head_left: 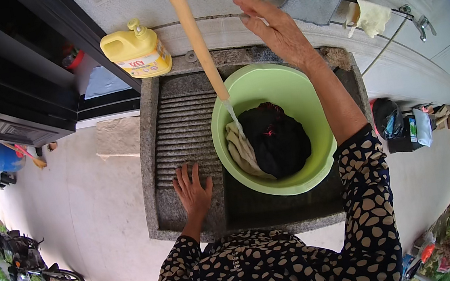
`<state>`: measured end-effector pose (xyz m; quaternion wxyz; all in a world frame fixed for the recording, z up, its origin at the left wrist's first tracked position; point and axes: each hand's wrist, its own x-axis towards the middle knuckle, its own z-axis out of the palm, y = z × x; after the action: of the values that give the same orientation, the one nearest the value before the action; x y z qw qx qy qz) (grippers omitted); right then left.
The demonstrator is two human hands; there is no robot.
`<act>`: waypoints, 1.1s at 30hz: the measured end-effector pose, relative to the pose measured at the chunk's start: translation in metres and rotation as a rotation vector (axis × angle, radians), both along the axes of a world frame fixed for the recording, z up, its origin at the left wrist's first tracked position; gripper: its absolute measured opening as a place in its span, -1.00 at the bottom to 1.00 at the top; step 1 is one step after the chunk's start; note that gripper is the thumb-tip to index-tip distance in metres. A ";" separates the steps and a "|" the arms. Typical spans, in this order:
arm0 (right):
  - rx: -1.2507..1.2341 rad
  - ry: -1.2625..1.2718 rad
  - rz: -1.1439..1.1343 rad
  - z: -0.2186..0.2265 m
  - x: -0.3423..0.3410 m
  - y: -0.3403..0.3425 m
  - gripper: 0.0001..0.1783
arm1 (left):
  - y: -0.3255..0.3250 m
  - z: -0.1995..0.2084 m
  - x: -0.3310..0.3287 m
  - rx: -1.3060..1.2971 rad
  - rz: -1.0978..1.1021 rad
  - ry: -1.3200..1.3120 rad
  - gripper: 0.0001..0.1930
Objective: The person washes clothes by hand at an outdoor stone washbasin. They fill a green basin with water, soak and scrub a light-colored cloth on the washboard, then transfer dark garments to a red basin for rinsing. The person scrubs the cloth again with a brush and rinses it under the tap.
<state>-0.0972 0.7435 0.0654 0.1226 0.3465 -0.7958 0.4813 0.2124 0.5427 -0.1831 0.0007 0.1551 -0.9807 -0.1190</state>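
A light green basin (pixel 292 84) sits in the right part of a stone sink (pixel 151 198). Black clothing (pixel 281 146) with some red bits and a beige cloth (pixel 243 155) lie inside it. From a tan hose (pixel 197 40) on the tap, water runs down onto the cloth. My left hand (pixel 193 193) rests with spread fingers on the ribbed washboard (pixel 181 121) left of the basin, holding nothing. Beyond the basin's far rim my right hand (pixel 277 31) is raised near the wall, fingers extended and nothing in them; its forearm passes over the basin's right side.
A yellow pump jug (pixel 136 52) stands at the sink's far left corner. Along the wall, a grey towel (pixel 311 4) and a pale cloth (pixel 370 17) hang on a rail, with another tap (pixel 422 25) farther right. A motorcycle (pixel 37 264) stands at far left.
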 end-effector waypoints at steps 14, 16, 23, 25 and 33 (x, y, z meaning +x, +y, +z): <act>1.051 -0.498 -0.233 -0.262 0.191 0.028 -0.22 | -0.003 -0.015 -0.003 0.004 -0.026 -0.027 -0.39; 1.034 -0.540 -0.173 -0.273 0.185 0.036 -0.37 | -0.003 -0.016 -0.001 0.002 -0.034 -0.008 -0.39; 0.829 -0.524 -0.190 -0.233 0.226 0.097 -0.61 | -0.003 -0.020 0.002 0.013 -0.027 0.016 -0.40; 0.772 -0.502 -0.192 -0.215 0.237 0.110 -0.60 | -0.002 -0.020 0.001 0.010 -0.029 0.026 -0.40; 0.661 -0.309 -0.191 -0.236 0.265 0.109 -0.55 | 0.001 -0.021 0.003 -0.006 -0.016 0.246 -0.46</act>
<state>0.1678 0.8522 -0.1710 -0.0727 0.2149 -0.9461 0.2313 0.2159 0.5436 -0.2041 0.1203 0.1315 -0.9748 -0.1342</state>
